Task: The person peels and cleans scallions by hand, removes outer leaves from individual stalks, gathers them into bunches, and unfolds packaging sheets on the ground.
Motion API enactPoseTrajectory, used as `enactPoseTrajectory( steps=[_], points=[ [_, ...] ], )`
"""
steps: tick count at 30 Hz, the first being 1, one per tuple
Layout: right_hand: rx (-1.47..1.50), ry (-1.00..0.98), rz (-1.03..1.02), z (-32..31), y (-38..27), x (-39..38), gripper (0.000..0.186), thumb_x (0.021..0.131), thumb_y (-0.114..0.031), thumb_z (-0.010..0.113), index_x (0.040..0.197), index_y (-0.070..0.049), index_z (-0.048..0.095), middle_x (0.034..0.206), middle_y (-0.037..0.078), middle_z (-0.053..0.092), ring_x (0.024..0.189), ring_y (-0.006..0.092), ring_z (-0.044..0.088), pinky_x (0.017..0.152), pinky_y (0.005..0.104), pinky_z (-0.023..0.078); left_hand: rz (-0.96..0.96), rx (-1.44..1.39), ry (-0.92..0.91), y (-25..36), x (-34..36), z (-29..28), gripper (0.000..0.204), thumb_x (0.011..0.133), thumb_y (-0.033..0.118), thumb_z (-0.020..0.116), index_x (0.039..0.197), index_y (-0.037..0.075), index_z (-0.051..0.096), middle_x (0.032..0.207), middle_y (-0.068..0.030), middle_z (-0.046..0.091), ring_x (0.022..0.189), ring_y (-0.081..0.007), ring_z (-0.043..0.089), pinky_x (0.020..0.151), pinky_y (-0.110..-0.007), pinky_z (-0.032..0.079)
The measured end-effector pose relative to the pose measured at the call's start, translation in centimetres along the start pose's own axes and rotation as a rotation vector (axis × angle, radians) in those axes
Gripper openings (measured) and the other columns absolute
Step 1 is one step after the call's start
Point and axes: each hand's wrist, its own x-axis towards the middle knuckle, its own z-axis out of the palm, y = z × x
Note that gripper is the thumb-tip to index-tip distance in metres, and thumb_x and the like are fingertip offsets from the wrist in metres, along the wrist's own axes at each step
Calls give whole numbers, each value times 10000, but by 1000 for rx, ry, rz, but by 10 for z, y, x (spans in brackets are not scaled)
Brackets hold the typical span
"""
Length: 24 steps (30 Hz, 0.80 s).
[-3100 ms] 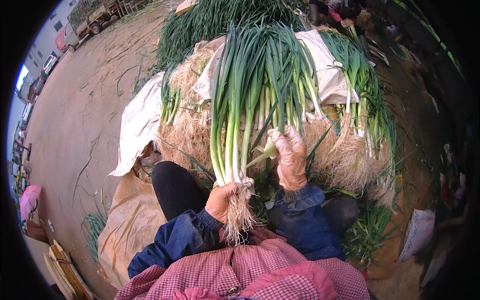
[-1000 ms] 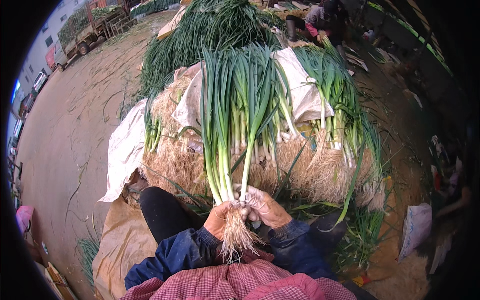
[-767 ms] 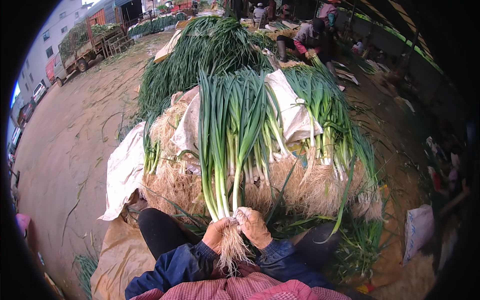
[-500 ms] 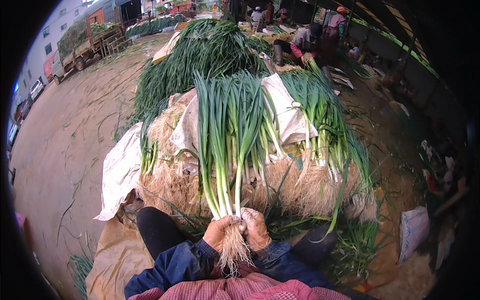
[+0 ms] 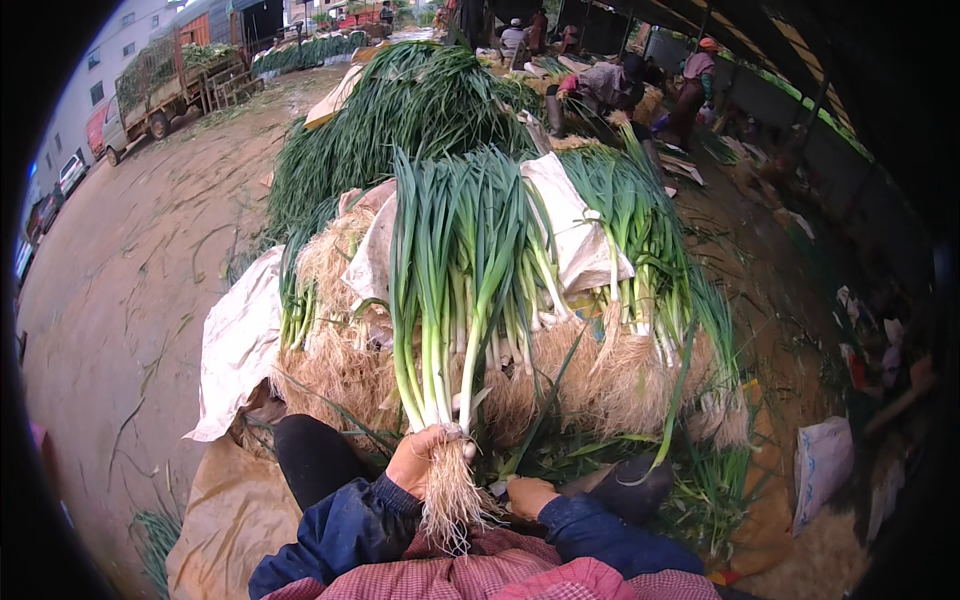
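Brown, leaf-strewn ground (image 5: 130,300) spreads over the left of my downward view; ahead of me, at the top centre, rises a big heap of dark green leaves (image 5: 400,110); nearer, across the middle, lies a row of long green onions (image 5: 640,220), leaves pointing away from me, pale stems and shaggy tan roots (image 5: 640,385) towards me; a white cloth (image 5: 240,345) drapes the left end. The bunch of green onions (image 5: 427,370) I have hold of stretches up the centre in front of that row, roots nearest my lap, white stems just above, green leaves fanning away; my pink checked garment (image 5: 440,580) fills the bottom edge; a brown sheet (image 5: 235,520) lies to the left of my dark-clad left knee (image 5: 315,460). Farther off, a truck (image 5: 165,90) loaded with greenery stands at upper left; at upper right a co-worker (image 5: 610,88) bends low, near other people (image 5: 697,85); a pale sack (image 5: 823,465) stands at far right. My left hand (image 5: 420,458) is closed round the white stem bases, a beard of roots (image 5: 455,490) hanging below it; my right hand (image 5: 528,497) is low, between those roots and my right knee (image 5: 635,490); its fingers are mostly hidden, so I cannot tell how far they are open or whether they hold anything.
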Motion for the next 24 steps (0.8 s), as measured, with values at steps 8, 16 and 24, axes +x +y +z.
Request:
enactPoseTrajectory(
  steps=[8,16,24],
  points=[
    [1076,659,-441,-95,-48,21,325,960,-241,443,1140,24,500,984,90,592,859,155,573,768,303,467,316,63,177,-26,20,2,252,815,2,542,1062,-32,502,867,-139,604,703,-225,637,609,-351,576],
    [609,705,-413,-118,-84,25,229,937,-186,447,986,23,527,855,170,604,790,308,596,714,344,470,202,-65,141,-2,-25,-17,292,781,12,571,1063,-51,534,927,-143,626,779,-220,644,691,-334,553],
    [-33,1122,58,-186,-39,109,384,805,-369,607,871,8,587,778,202,607,778,359,603,694,425,477,82,-211,-573,10,-27,5,458,772,114,633,1164,-5,429,915,-87,530,704,-177,490,652,-292,464]
  ],
)
